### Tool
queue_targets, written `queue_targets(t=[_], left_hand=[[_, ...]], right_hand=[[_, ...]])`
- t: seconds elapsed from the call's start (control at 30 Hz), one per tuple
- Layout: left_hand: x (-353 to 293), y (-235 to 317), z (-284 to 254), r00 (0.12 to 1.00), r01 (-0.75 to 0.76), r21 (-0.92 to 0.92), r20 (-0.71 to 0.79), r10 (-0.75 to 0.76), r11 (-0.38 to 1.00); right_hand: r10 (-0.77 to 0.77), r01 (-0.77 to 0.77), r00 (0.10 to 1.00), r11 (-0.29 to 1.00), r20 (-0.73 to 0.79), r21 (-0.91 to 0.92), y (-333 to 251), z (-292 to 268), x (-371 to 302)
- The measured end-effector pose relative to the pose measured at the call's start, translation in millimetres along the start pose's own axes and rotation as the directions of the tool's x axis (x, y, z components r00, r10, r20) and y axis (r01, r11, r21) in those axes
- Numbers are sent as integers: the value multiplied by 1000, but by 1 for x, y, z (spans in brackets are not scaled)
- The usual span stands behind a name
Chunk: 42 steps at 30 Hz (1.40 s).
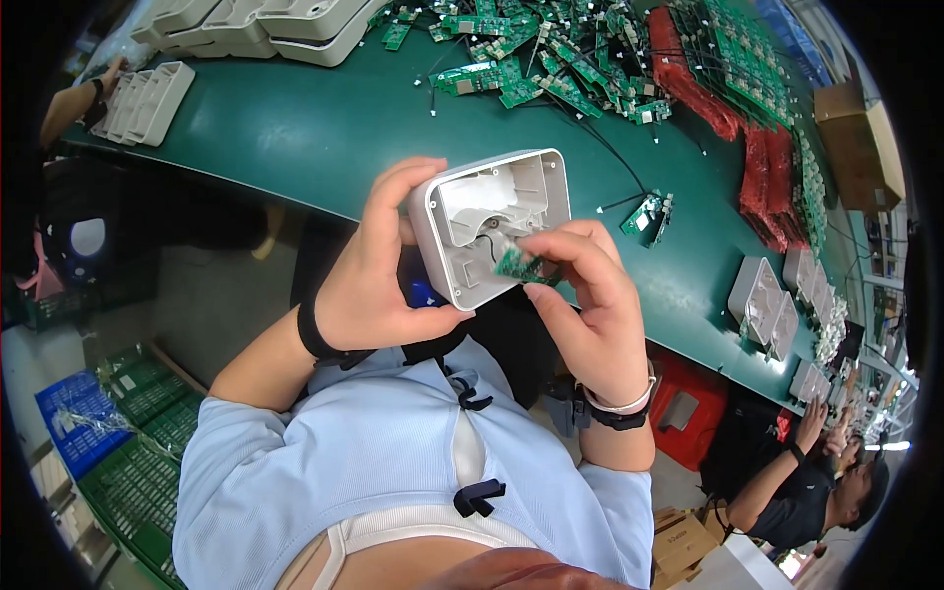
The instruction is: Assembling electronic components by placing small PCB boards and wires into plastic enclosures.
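Note:
My left hand [369, 265] is closed round the left side of a light grey plastic housing [425, 221], tilted so its hollow inside faces me. Thumb and fingers press on opposite edges of it. Between the fingers of my right hand [600, 295] is a small green circuit board [519, 265], held at the housing's lower right, partly inside the opening. A thin dark wire [489, 243] runs inside the housing near the board; where it ends is hidden. Both hands are above the front edge of the green table [285, 138].
Loose circuit boards with wires [551, 64] are heaped at the far middle, and a few boards [646, 216] lie nearer. Boards stacked with red bubble wrap [678, 79] stand at right. Grey housings [320, 25] sit far left, others [762, 305] at right. Co-workers' hands show at both sides.

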<state>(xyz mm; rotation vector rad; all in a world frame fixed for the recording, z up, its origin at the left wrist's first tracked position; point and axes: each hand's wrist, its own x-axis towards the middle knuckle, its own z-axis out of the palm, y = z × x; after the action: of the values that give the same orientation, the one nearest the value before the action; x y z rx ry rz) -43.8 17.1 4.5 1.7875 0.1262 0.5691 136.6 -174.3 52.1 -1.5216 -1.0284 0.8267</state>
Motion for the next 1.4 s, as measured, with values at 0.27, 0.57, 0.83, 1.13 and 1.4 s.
queue_targets(t=[0.27,0.57,0.83,1.13,1.4], left_hand=[[0,4,-1,998,63,-36,-17,-64,997],[0,3,-6,988,150,-133,-12,-153,980],[-1,0,-8,989,143,-144,-24,-148,979],[-6,-4,-11,988,151,-142,9,-151,978],[16,8,-29,989,56,-24,138,-52,998]], right_hand=[[-122,129,988,989,97,-71,2,-6,-1],[-292,293,955,901,53,-320,12,5,-1],[-257,201,964,862,-59,-466,-5,20,3],[-397,420,900,674,181,-608,-7,14,24],[-408,392,907,735,101,-553,-6,5,1]])
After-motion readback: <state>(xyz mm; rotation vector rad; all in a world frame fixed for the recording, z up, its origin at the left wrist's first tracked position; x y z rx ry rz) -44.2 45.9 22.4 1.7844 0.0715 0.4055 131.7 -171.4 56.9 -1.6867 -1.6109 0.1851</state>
